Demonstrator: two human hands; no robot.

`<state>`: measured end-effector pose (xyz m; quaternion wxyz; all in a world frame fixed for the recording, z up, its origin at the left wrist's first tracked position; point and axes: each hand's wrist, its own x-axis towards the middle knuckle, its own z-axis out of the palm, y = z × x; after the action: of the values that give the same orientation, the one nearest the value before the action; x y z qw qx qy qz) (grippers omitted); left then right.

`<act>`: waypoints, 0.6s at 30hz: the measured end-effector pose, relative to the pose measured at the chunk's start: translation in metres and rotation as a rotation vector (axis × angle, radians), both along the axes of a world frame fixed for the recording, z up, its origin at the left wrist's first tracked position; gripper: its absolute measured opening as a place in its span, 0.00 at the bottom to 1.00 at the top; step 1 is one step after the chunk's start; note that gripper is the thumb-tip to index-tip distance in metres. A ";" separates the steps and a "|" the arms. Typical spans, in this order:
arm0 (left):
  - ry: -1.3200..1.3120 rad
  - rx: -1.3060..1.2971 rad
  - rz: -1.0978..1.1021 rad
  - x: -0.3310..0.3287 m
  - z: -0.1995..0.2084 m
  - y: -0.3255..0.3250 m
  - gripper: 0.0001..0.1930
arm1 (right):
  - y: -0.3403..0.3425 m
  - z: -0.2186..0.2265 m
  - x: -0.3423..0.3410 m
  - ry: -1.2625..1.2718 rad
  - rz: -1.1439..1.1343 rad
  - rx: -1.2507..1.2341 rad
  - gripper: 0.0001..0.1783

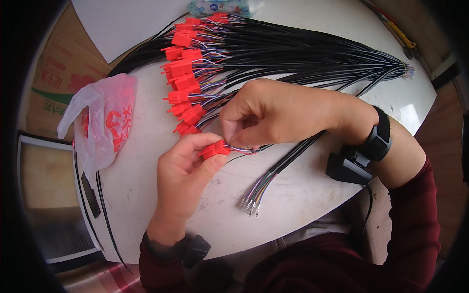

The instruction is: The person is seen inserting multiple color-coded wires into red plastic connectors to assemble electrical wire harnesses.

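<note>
Between the thumb and fingers of my left hand (183, 168) is a red plastic connector housing (215, 149). Thin coloured wires (239, 149) run from its right side toward a black cable. My right hand (259, 117) pinches one or more of these wires close to the housing; the fingertips partly hide how many. Just below my right hand, the stripped end of another black cable (288, 158) lies on the table, its loose coloured wires tipped with metal terminals (251, 205). Beyond my hands rests a row of black cables (293, 49) fitted with red connector housings (183, 78).
The white table (146, 195) has a curved front edge. On its left sits a pink-and-white plastic bag (110, 122), beside a cardboard box (58, 73). A soft blue package (220, 7) lies at the back. Yellow-handled tool (401, 35) lies far right. The cables' far ends are tied together (406, 71).
</note>
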<state>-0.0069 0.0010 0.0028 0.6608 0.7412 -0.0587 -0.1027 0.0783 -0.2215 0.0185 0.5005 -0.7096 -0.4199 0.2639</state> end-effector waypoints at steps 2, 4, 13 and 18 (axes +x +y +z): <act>-0.013 -0.001 -0.002 -0.001 0.000 -0.001 0.13 | 0.001 0.001 -0.001 -0.014 -0.013 -0.001 0.05; -0.014 0.028 0.007 0.001 0.002 -0.001 0.16 | 0.000 0.001 -0.001 -0.029 -0.030 -0.002 0.05; -0.093 0.040 0.025 0.000 0.005 -0.003 0.13 | -0.003 0.007 0.002 0.124 -0.066 -0.026 0.06; -0.082 0.019 0.008 -0.001 0.005 -0.001 0.12 | -0.001 0.001 0.001 0.138 -0.020 0.063 0.09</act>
<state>-0.0079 0.0000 0.0074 0.6511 0.7514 -0.0816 -0.0700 0.0796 -0.2224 0.0194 0.5528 -0.6778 -0.3854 0.2939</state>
